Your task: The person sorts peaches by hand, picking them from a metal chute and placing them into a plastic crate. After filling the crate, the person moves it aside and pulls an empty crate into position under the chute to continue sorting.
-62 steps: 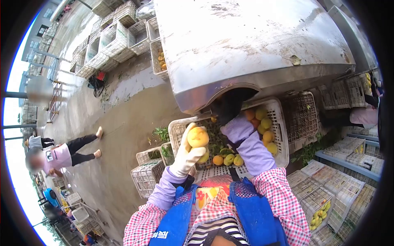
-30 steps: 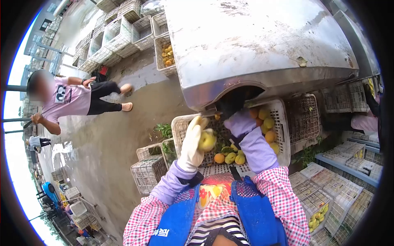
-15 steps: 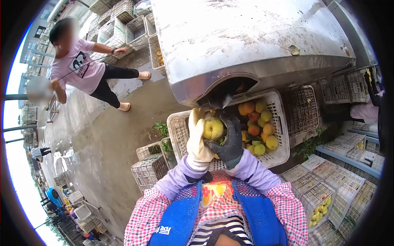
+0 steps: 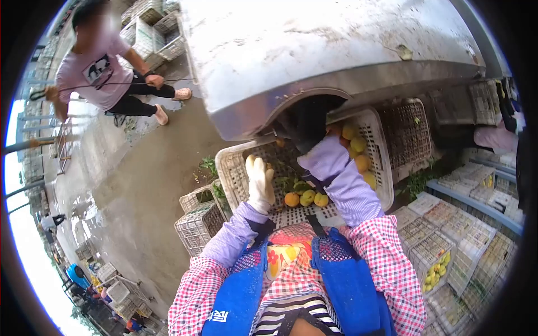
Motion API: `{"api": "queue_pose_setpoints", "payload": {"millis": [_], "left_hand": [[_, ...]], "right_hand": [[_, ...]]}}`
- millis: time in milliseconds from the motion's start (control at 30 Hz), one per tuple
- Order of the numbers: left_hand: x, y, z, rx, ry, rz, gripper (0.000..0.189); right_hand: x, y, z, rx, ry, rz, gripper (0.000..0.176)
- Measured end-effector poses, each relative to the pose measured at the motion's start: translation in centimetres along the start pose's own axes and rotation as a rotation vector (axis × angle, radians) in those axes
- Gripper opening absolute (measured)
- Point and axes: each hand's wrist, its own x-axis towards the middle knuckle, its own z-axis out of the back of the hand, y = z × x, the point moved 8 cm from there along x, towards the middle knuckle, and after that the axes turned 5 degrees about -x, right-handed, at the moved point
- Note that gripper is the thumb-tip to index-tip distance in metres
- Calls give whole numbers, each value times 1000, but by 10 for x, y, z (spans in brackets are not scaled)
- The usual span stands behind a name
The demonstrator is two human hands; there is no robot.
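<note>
"Fruit in the head view: where?"

"In the white crate, some along the near side beside leaves, more at the right end."

"And the left hand?"

"Pale-gloved, above the crate's left part, fingers extended toward the metal housing. I can't tell whether it grips anything."

"The right hand?"

"Dark-gloved, reaching into the housing's rounded opening; its fingers are hidden, so I can't tell its grip."

"Anyone else?"

"A person in a pink shirt stands at upper left, holding a thin cord."

Fruit-packing yard with stacked plastic crates.
</note>
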Motion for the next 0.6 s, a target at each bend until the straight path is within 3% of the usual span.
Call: {"api": "queue_pose_setpoints", "payload": {"millis": [33, 100, 133, 200, 233, 267, 333, 533, 600], "left_hand": [[-5, 20, -5, -59, -2, -64, 39], [-13, 62, -17, -348, 47, 163, 32], [-18, 72, -20, -161, 144, 257, 38], [-22, 57, -24, 244, 399, 386, 54], [-31, 66, -33, -122, 302, 718, 56], [-41, 80, -42, -206, 294, 850, 59], [-62, 105, -60, -356, 245, 1119, 65], [-70, 143, -92, -296, 269, 1267, 60], [-67, 137, -104, -679, 296, 1261, 58]], "right_hand": [[-2, 17, 26, -77, -121, 142, 28], [-20, -12, 57, 187, 32, 28, 27], [-34, -32, 72, 323, 106, -33, 26], [-121, -139, 61, -64, 176, -325, 29], [-155, -177, 59, -289, 319, -440, 35], [-190, -213, 58, -519, 498, -524, 41], [-232, -242, 35, -584, 707, -572, 43], [-255, -218, -45, -361, 803, -498, 51], [-265, -201, -54, -281, 771, -473, 54]]}}
